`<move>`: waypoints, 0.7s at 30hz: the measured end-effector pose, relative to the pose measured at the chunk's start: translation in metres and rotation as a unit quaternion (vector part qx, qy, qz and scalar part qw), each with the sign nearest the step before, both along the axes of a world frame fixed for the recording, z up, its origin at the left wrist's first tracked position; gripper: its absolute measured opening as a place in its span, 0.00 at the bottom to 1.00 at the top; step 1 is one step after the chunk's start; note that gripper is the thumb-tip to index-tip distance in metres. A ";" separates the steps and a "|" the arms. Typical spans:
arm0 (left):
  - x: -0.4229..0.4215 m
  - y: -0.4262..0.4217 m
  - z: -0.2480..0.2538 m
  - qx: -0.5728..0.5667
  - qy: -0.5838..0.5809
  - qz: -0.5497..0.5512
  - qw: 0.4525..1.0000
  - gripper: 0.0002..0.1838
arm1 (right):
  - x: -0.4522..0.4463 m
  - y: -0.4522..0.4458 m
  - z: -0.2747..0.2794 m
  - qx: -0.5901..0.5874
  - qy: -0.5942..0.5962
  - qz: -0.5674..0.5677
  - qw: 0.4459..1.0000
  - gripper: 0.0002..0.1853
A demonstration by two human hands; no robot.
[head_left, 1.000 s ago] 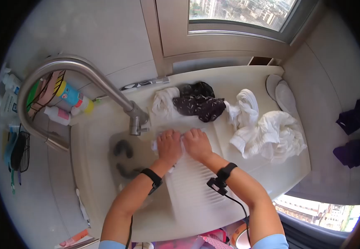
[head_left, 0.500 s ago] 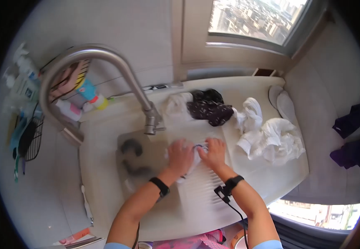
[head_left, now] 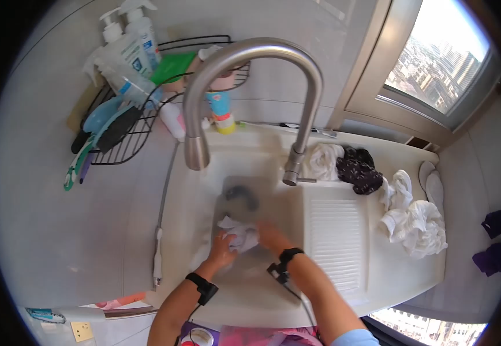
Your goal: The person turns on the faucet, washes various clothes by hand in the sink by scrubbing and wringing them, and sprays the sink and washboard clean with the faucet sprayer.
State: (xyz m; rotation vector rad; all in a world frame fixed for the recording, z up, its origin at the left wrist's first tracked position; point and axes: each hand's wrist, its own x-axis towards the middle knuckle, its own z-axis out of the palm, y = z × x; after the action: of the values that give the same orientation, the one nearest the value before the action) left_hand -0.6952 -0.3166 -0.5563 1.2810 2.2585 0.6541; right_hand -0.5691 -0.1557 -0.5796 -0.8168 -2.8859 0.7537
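Over the water-filled basin of the white laundry sink (head_left: 201,176), my left hand (head_left: 223,252) is closed on a wet, crumpled white cloth (head_left: 240,235). My right hand (head_left: 272,236) is at the cloth's right edge; motion smears its fingers, so their grip does not show. Dark cloth pieces (head_left: 243,197) lie in the cloudy water just beyond. The ribbed washboard (head_left: 335,245) is to the right of my right hand.
A curved faucet (head_left: 262,46) arches over the basin. White garments (head_left: 415,228) and a dark patterned cloth (head_left: 359,173) lie on the right ledge. A wire rack (head_left: 129,141) with bottles and brushes hangs at left. A toothbrush (head_left: 158,256) lies by the sink's left edge.
Both hands have moved left off the washboard into the basin, along with the white cloth. The camera view has shifted, showing more of the left wall and rack.
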 end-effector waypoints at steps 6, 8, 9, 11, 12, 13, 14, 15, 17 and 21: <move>-0.013 0.002 0.033 0.000 -0.621 0.338 0.707 0.38 | 0.006 -0.061 -0.053 -0.047 -0.057 0.093 0.993 0.20; -0.023 0.001 0.030 0.012 -0.681 0.329 0.654 0.41 | 0.010 -0.039 -0.066 -0.004 -0.064 0.151 0.986 0.20; -0.027 0.001 0.021 0.009 -0.689 0.360 0.629 0.40 | 0.006 -0.028 -0.067 0.074 -0.106 0.185 0.974 0.18; -0.032 0.003 -0.006 -0.002 -0.703 0.419 0.574 0.39 | -0.009 -0.015 -0.050 -0.070 -0.112 0.116 0.984 0.14; -0.034 0.006 -0.013 0.004 -0.711 0.420 0.564 0.38 | -0.022 -0.014 -0.011 -0.285 -0.068 0.007 0.956 0.12; -0.035 0.009 -0.019 0.010 -0.720 0.419 0.553 0.37 | -0.032 -0.017 0.011 -0.481 -0.019 -0.103 0.871 0.10; -0.034 0.010 -0.023 0.015 -0.729 0.420 0.540 0.37 | -0.038 -0.033 0.001 -0.437 0.087 -0.053 0.894 0.09; -0.030 0.003 -0.011 0.082 -0.662 0.303 0.681 0.34 | -0.048 -0.049 0.012 -0.386 0.192 -0.001 0.902 0.09; -0.026 -0.020 0.015 0.205 -0.444 0.032 0.872 0.28 | -0.050 -0.077 0.065 -0.483 0.289 0.057 0.824 0.08; -0.040 -0.013 0.017 0.179 -0.446 0.058 0.875 0.15 | -0.049 -0.091 0.067 -0.376 0.301 0.007 0.877 0.09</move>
State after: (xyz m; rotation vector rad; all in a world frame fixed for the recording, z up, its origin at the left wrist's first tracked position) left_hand -0.7351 -0.3294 -0.5390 0.7239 1.4710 1.4104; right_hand -0.6176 -0.2464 -0.5124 -0.4498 -2.0137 1.7976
